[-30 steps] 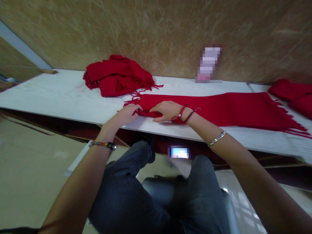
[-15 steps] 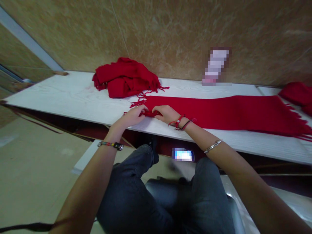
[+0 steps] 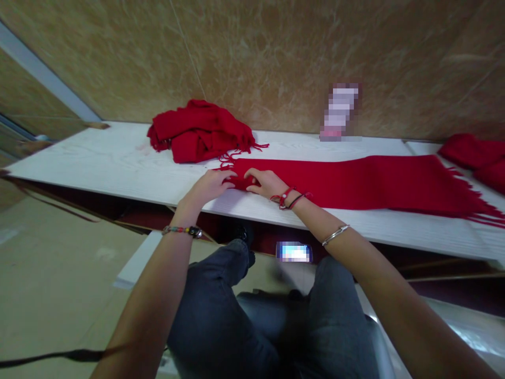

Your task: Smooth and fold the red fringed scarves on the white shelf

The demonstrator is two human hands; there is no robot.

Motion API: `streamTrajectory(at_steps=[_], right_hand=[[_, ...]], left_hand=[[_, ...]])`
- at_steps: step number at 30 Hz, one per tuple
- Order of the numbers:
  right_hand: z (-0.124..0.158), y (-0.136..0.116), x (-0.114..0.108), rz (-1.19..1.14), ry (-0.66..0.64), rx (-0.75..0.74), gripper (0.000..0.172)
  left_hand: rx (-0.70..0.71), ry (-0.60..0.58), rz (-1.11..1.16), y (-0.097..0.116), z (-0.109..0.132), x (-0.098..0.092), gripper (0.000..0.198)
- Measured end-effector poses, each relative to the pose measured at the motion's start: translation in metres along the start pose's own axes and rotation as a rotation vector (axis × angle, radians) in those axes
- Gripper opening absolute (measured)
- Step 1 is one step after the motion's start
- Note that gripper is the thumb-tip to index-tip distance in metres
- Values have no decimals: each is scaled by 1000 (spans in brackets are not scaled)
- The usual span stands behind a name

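Observation:
A long red scarf (image 3: 366, 181) with fringed ends lies stretched along the white table (image 3: 118, 163). My left hand (image 3: 207, 187) and my right hand (image 3: 266, 182) sit close together at the scarf's left end, fingers curled and pinching the near edge of the cloth. The fringe of that end shows just beyond my fingers. Bracelets are on both wrists.
A crumpled pile of red scarves (image 3: 199, 131) lies at the back left of the table. More red scarves (image 3: 477, 158) sit at the far right. A blurred-out object (image 3: 339, 113) stands against the tan wall. My knees and a stool are below the table edge.
My two hands have drawn closer together at the scarf's left end and shifted slightly away from me. The camera view has moved a little.

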State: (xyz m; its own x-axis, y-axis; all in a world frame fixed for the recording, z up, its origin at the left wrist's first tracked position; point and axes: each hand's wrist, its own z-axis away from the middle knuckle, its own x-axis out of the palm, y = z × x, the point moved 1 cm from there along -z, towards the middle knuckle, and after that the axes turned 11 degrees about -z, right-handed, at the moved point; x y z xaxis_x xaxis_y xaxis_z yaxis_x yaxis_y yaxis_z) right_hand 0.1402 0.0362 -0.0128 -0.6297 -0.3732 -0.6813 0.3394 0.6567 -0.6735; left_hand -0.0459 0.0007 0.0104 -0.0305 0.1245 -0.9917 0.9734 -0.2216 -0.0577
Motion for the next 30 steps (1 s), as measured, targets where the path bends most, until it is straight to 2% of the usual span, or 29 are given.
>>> streamTrajectory(at_steps=[2, 4, 9, 14, 24, 30], right_hand=[[0, 1, 1, 4, 11, -59, 36], [-1, 3, 2, 16, 12, -99, 37], [-2, -1, 0, 113, -26, -9, 30], [0, -8, -2, 208, -57, 47, 29], [-2, -2, 1, 348, -21, -27, 20], [-2, -4, 1, 398, -22, -46, 21]], left_hand=[[-12, -28, -37, 1, 1, -2, 34], [-16, -36, -63, 3, 2, -5, 34], [23, -24, -81, 1, 3, -8, 28], [84, 22, -70, -6, 4, -1, 29], [-16, 14, -187, -12, 7, 3, 34], [32, 29, -135, -14, 7, 4, 33]])
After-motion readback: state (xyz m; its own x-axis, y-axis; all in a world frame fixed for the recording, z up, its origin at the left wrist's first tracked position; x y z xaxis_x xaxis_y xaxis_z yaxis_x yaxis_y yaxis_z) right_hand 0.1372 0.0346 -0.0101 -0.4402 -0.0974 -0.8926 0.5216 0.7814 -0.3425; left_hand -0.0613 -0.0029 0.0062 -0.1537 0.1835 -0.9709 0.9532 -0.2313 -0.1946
